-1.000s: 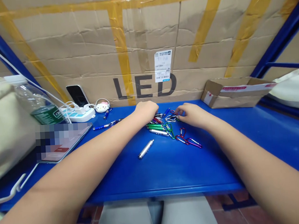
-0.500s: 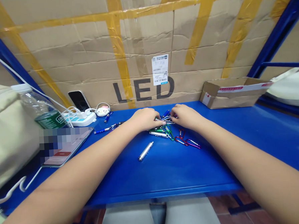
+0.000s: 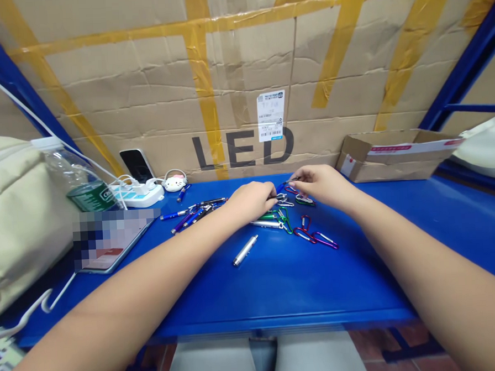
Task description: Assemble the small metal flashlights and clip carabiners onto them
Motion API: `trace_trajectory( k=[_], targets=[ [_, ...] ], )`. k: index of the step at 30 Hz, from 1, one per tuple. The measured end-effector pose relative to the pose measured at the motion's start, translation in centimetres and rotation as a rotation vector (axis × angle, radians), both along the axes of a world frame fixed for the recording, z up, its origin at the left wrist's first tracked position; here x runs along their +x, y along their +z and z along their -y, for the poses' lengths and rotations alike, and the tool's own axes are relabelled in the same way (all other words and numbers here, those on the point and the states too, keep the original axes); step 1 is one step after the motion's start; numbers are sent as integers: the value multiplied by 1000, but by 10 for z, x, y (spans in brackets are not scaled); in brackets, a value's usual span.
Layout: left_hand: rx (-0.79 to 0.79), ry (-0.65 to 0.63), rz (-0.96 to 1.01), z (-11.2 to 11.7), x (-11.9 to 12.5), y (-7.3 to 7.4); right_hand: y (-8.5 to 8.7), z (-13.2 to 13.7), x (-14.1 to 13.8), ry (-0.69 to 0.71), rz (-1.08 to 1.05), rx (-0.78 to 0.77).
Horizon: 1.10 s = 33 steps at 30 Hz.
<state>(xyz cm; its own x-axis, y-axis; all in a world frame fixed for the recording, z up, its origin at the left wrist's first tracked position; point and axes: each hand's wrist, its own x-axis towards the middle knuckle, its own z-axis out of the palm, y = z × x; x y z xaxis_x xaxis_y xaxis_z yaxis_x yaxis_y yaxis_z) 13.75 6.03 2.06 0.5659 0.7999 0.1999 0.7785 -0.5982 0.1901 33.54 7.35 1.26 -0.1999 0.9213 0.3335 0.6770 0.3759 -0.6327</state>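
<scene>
Blue mini torch (image 3: 284, 184): pinched at its end by our right hand (image 3: 324, 184), just above the pile (image 3: 299, 227).
Left hand (image 3: 252, 201): curled, fingertips at a silver carabiner (image 3: 282, 197); whether we grip it, we cannot tell.

A wall of flattened cardboard (image 3: 142, 75), crossed by yellow tape (image 3: 204, 99) and printed with the letters LED by a white label (image 3: 271, 115), stands behind the blue counter (image 3: 277, 283). Blue metal posts (image 3: 461, 73) frame it on both sides, and reddish floor tiles (image 3: 367, 342) show beneath the counter's front edge.
</scene>
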Motion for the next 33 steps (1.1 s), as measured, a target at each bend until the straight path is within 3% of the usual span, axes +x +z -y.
trace_trajectory(
  k=[5, 8, 11, 13, 19, 26, 33],
  targets=[
    [-74, 48, 443, 14, -16, -9, 4, 15, -14, 157, -37, -47],
    [-70, 70, 543, 27, -26, -10, 1, 26, -28, 356, -226, -201],
    [-95, 60, 608, 38, -33, -6, -3, 35, -38, 443, -272, -320],
    [-124, 60, 618, 42, -37, -3, -6, 38, -40, 440, -211, -307],
    [-170, 81, 525, 45, -45, 2, -10, 38, -39, 366, 59, -85],
    [-219, 91, 403, 40, -47, 1, -9, 48, -51, 295, 148, 22],
    [-205, 81, 428, 39, -50, -1, -10, 49, -53, 288, 498, 129]
  ],
)
